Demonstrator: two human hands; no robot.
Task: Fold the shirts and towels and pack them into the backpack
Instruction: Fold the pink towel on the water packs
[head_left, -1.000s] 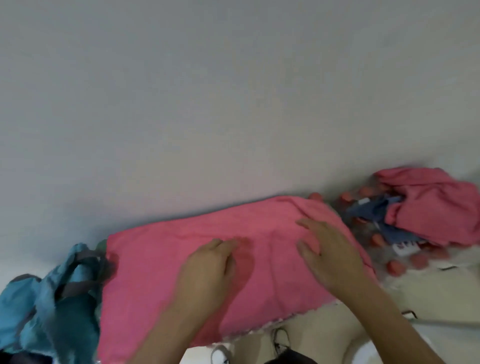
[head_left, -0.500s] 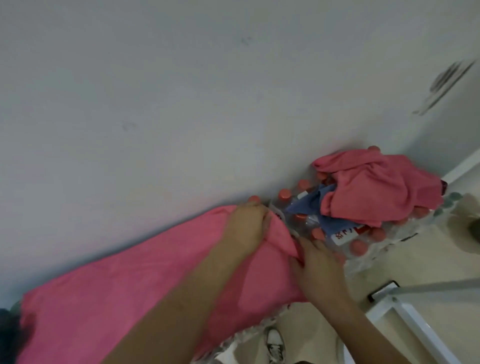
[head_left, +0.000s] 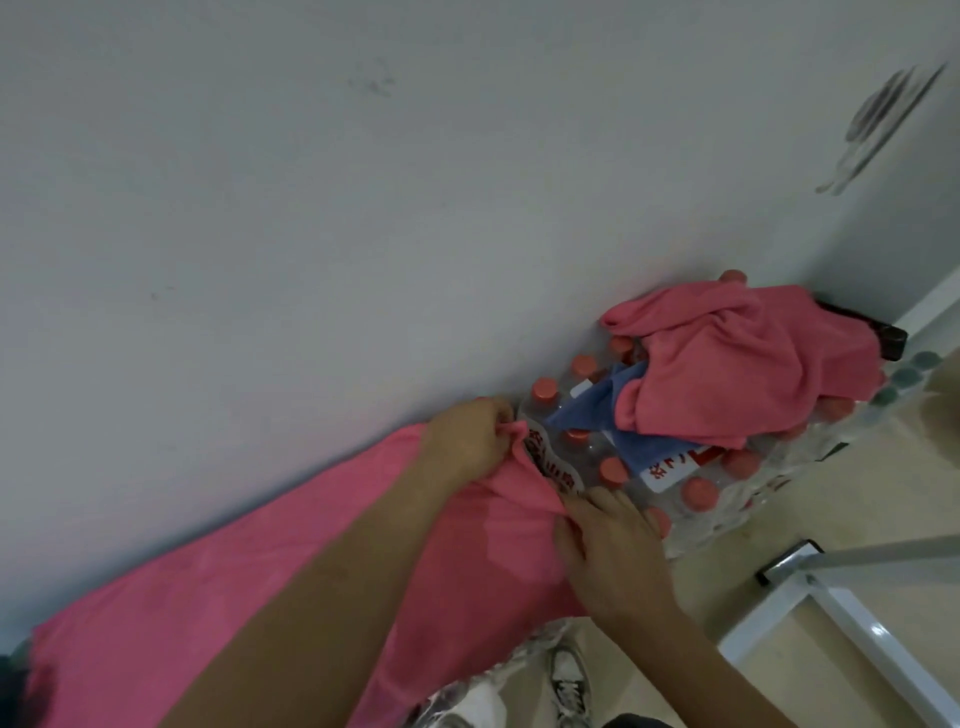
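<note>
A large pink towel (head_left: 249, 597) lies spread flat against the wall, running from the lower left to the middle. My left hand (head_left: 467, 441) pinches its far right corner near the wall. My right hand (head_left: 608, 545) grips the near right corner of the same towel. To the right, a crumpled pink cloth (head_left: 737, 374) lies over a blue cloth (head_left: 608, 410), both on top of a pack of bottles. No backpack is in view.
A shrink-wrapped pack of bottles with red caps (head_left: 691, 483) stands against the grey wall (head_left: 415, 208) right of the towel. A white metal frame (head_left: 852, 613) stands on the beige floor at the lower right. My shoe (head_left: 569, 686) shows below.
Both hands slid from the middle of the pink towel to its right edge and took hold of its two right corners. The view swung right, and the blue garment at the left left the frame.
</note>
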